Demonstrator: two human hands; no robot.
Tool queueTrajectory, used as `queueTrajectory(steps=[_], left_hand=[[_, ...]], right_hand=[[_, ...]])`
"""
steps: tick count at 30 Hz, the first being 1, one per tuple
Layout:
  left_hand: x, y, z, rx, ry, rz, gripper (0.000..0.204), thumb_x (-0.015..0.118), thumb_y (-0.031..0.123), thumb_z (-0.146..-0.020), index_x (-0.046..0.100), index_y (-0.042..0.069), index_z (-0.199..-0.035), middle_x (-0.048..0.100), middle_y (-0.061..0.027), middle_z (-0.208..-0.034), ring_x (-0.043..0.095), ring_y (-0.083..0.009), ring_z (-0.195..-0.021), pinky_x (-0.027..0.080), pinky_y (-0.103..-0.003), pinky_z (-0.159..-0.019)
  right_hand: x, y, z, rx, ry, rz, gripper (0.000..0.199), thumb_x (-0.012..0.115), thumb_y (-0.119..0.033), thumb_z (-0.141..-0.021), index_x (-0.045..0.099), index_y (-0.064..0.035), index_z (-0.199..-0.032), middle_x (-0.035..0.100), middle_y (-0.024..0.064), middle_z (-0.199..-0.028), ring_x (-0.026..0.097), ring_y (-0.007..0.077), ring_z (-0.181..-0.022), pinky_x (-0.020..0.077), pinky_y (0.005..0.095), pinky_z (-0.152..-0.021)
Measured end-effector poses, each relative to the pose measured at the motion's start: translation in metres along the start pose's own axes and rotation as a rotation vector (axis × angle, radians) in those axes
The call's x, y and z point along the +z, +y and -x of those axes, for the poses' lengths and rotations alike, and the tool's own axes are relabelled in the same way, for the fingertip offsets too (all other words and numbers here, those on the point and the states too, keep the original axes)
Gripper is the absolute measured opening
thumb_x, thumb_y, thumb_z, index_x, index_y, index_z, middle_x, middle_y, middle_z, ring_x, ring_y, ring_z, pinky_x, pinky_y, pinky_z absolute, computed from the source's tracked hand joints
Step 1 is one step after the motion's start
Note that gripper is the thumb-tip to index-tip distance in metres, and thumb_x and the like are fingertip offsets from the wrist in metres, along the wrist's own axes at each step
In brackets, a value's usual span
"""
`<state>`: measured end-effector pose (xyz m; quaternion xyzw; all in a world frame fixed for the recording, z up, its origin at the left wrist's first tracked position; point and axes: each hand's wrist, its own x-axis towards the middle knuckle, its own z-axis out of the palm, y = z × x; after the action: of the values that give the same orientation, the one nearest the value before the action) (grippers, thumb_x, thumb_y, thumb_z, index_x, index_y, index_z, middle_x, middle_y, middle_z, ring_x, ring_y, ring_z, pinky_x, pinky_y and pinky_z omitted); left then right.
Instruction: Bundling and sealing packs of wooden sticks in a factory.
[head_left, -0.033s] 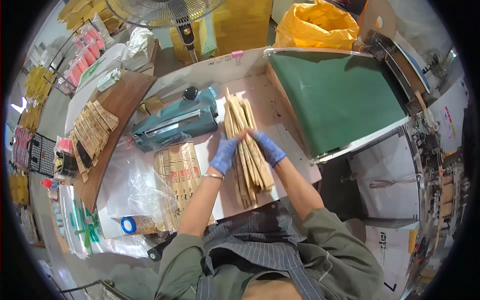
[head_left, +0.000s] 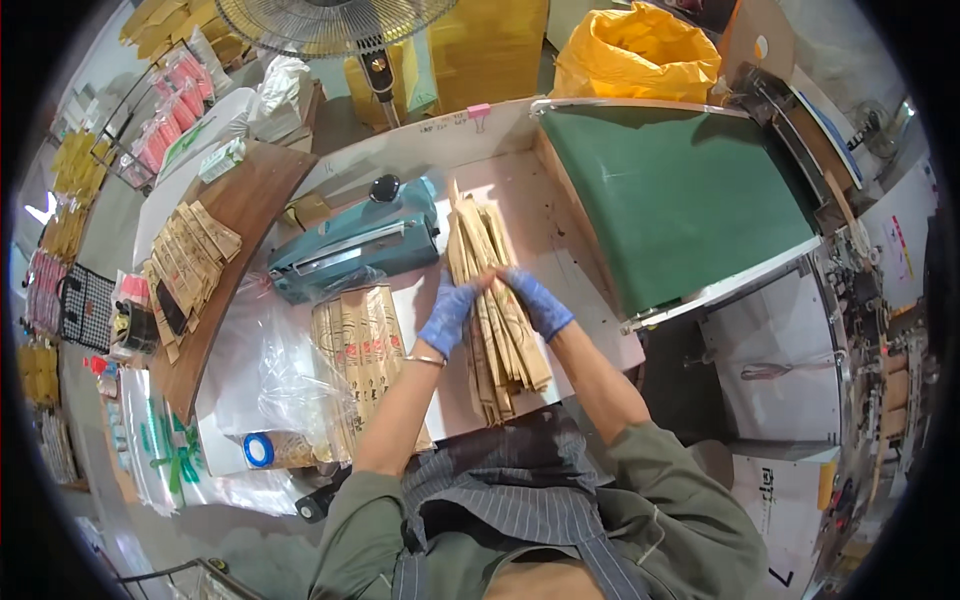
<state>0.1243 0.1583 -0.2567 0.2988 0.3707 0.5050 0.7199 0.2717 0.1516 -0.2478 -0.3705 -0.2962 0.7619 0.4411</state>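
A thick bundle of long, narrow brown paper sleeves [head_left: 503, 350] is between my hands, its ends uneven and slightly fanned. My left hand [head_left: 452, 308], in a purple-blue glove with bare fingertips, is closed against the bundle's left side. On the right side my right hand [head_left: 538, 302], gloved alike, grips it too, and the thumbs meet on top. Left of the bundle lies a row of similar printed sleeves [head_left: 365, 345], partly covered by clear plastic bags [head_left: 290, 375]. A teal sealing machine [head_left: 355, 240] with a black knob sits behind them.
To the right rises a green conveyor belt [head_left: 680, 205] with a metal edge. More sleeves [head_left: 195, 250] lie on a curved brown board [head_left: 265, 180] at the left. A standing fan [head_left: 378, 75] and a yellow bag [head_left: 635, 55] are beyond the table. A blue-lidded jar [head_left: 258, 450] is near the front.
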Motion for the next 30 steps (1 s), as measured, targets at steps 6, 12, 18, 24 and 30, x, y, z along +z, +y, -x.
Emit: queueTrajectory(steps=[6,12,18,24,30], left_hand=[[0.009,0.085,0.061,0.353,-0.275,-0.339,0.121,0.085,0.010,-0.052,0.004,0.015,-0.141,0.035,-0.0097,-0.136,0.041,-0.0236,-0.122,0.040,-0.037,-0.098],[0.030,0.108,0.090,0.631,-0.488,-0.216,0.141,0.092,0.021,-0.040,-0.005,0.017,-0.143,0.027,-0.0097,-0.140,0.031,-0.0254,-0.128,0.028,-0.040,-0.106],[0.016,0.086,0.112,0.437,-0.319,-0.446,0.111,0.088,0.031,-0.046,0.027,0.003,-0.135,0.044,-0.0085,-0.128,0.045,-0.0205,-0.116,0.037,-0.033,-0.099],[-0.021,0.079,0.179,-0.149,-0.219,0.043,0.059,0.075,0.023,-0.067,0.049,0.004,-0.117,0.057,-0.0072,-0.107,0.054,-0.0161,-0.101,0.042,-0.029,-0.091],[-0.080,0.008,0.241,0.595,0.703,-0.616,0.026,0.063,0.019,-0.077,0.060,0.002,-0.097,0.056,-0.0091,-0.084,0.051,-0.0236,-0.080,0.044,-0.034,-0.075]], right_hand=[[0.072,-0.045,0.046,-0.504,-0.200,0.176,0.093,0.081,-0.018,-0.060,0.028,-0.0041,-0.135,0.044,0.0107,-0.128,0.046,0.0215,-0.113,0.0392,0.0341,-0.095],[0.097,-0.057,0.072,-0.886,-0.360,0.470,0.116,0.087,-0.024,-0.051,0.015,-0.0082,-0.140,0.029,0.0128,-0.139,0.032,0.0249,-0.127,0.0297,0.0368,-0.103],[0.115,-0.065,0.083,-0.945,-0.421,0.728,0.089,0.086,-0.028,-0.051,0.044,-0.0064,-0.127,0.037,0.0149,-0.131,0.040,0.0267,-0.120,0.0345,0.0357,-0.098],[0.164,-0.040,0.090,-0.273,-0.364,0.410,0.051,0.072,-0.015,-0.062,0.058,0.0001,-0.108,0.056,0.0136,-0.111,0.056,0.0216,-0.101,0.0446,0.0345,-0.088],[0.134,0.046,0.046,0.184,-0.644,0.230,0.028,0.059,-0.023,-0.067,0.064,0.0029,-0.078,0.063,0.0109,-0.079,0.059,0.0171,-0.072,0.0478,0.0278,-0.071]])
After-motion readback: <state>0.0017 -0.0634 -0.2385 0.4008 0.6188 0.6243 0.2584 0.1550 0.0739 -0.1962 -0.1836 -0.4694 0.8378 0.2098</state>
